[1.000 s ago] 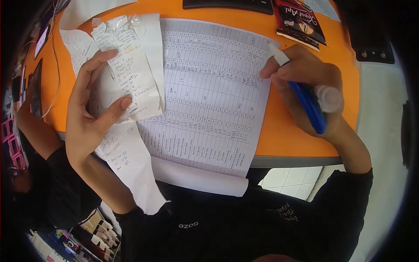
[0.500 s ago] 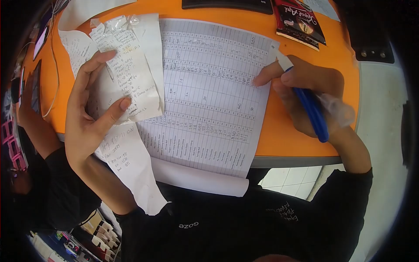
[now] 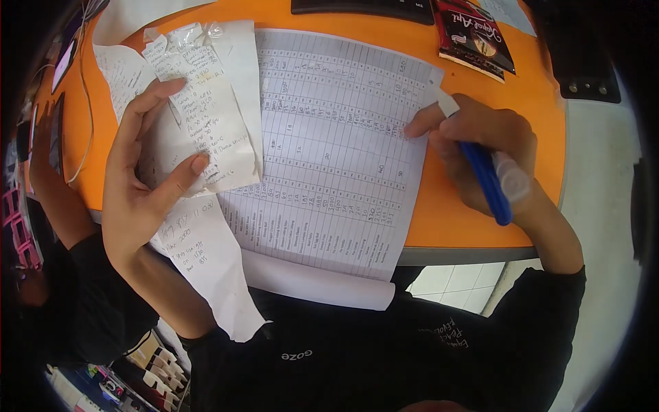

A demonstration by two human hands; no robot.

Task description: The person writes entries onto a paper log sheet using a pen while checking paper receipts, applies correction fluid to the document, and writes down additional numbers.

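My left hand [image 3: 147, 161] is spread with thumb and fingers around handwritten paper slips [image 3: 220, 137], pressing them on the table. A longer written strip [image 3: 199, 247] hangs from under that hand past the table's edge. To the right of the slips lies a printed table sheet [image 3: 329, 137] with handwritten numbers, its near end curled. My right hand [image 3: 480, 144] is closed around a blue pen with a white tip [image 3: 491, 185], and its index finger touches the sheet's right edge. A clear cap-like piece [image 3: 515, 184] shows by the pen.
On the orange table [image 3: 467, 230], a red and black packet [image 3: 477, 38] lies at the back right. A black device [image 3: 367, 8] sits at the back edge. Another person's arm [image 3: 58, 185] is at the far left, near a phone [image 3: 65, 65].
The pen and right hand shifted and tilted slightly, and the index finger moved down and left along the sheet's right side. The sheet has slid slightly right. My left hand stays on the slips.
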